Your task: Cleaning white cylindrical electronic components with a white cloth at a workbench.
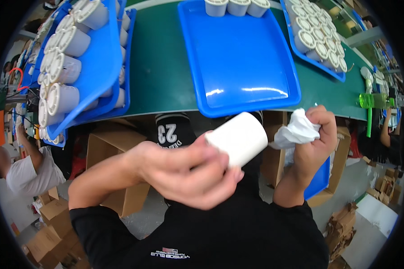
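Beyond both hands, the green worktop (159, 71) carries a blue tray (238, 58), bare but for three white cylinders at its far edge. The left hand (184, 172) has its grip wrapped around a white cylinder (239, 138); just right of it, the right hand (316, 134) clenches a crumpled white cloth (296, 131).

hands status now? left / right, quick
Left hand: closed around the white plastic cylindrical cup, held on its side.
Right hand: closed on a crumpled white cloth.
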A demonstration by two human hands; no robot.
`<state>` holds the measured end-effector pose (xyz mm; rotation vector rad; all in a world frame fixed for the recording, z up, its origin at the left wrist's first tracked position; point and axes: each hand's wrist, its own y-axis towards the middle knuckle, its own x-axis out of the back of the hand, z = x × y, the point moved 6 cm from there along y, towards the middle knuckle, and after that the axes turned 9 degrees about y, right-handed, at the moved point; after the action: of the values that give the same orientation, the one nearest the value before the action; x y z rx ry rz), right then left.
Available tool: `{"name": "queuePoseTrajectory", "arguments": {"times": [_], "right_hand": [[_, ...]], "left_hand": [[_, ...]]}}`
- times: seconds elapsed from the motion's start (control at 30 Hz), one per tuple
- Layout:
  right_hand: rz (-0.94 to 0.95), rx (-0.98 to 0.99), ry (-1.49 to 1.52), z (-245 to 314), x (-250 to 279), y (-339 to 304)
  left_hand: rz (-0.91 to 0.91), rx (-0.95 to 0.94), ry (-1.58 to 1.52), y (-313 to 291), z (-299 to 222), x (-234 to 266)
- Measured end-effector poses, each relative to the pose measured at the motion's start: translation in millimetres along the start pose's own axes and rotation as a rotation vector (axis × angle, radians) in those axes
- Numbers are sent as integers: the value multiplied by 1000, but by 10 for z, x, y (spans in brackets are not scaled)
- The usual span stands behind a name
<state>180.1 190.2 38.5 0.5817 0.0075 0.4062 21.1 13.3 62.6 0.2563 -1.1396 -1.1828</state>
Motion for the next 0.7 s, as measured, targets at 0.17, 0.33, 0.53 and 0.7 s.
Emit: {"name": "queuePoseTrajectory", "arguments": {"times": [0.17, 0.33, 0.53, 0.7], "right_hand": [[-94, -105, 70, -215, 215, -30], [-138, -188, 285, -412, 278, -21], [-147, -237, 358, -666, 464, -78], [-171, -292, 364, -892, 644, -178]], "left_hand": [[209, 515, -59, 157, 730, -547], [872, 924, 94, 62, 1706, -1417], [1265, 1129, 56, -105, 2401, -2092], [1160, 1064, 120, -295, 2579, -2292]]}}
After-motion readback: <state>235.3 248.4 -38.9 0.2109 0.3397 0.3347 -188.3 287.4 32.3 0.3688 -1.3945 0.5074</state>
